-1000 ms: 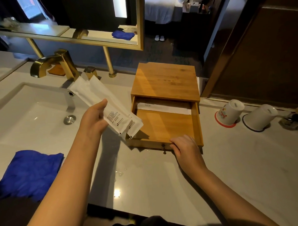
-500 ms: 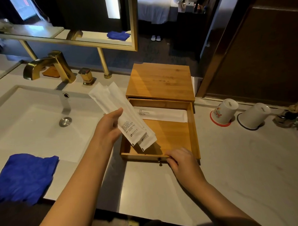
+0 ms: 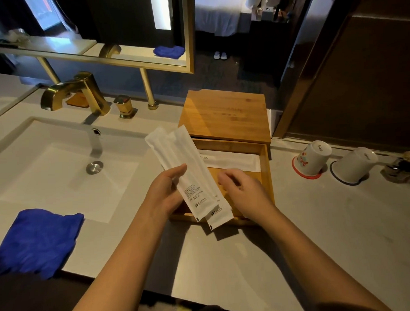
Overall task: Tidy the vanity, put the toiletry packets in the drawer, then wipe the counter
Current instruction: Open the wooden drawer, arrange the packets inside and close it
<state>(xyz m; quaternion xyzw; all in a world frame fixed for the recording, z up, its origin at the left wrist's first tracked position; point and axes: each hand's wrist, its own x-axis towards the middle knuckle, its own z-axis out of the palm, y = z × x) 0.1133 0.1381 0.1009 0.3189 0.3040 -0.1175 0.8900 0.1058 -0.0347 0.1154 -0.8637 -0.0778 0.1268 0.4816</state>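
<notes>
My left hand (image 3: 164, 194) holds two long white toiletry packets (image 3: 188, 174) upright and fanned over the front left corner of the open drawer. The wooden drawer box (image 3: 223, 115) stands on the counter with its drawer (image 3: 266, 174) pulled out. Another white packet (image 3: 232, 160) lies flat at the back of the drawer. My right hand (image 3: 246, 192) hovers above the drawer with loosely curled fingers, beside the held packets, holding nothing. A blue cloth (image 3: 37, 238) lies at the counter's front left edge.
A white sink basin (image 3: 60, 174) with a gold faucet (image 3: 74, 94) lies to the left. Two paper cups (image 3: 312, 159) (image 3: 354, 164) stand upside down on coasters at the right. A gold-framed mirror (image 3: 102, 31) hangs behind; a dark door panel (image 3: 359, 80) is at right.
My right hand let go of the drawer's front edge and rose over the drawer toward the packets. My left hand moved the packets a little to the right, over the drawer.
</notes>
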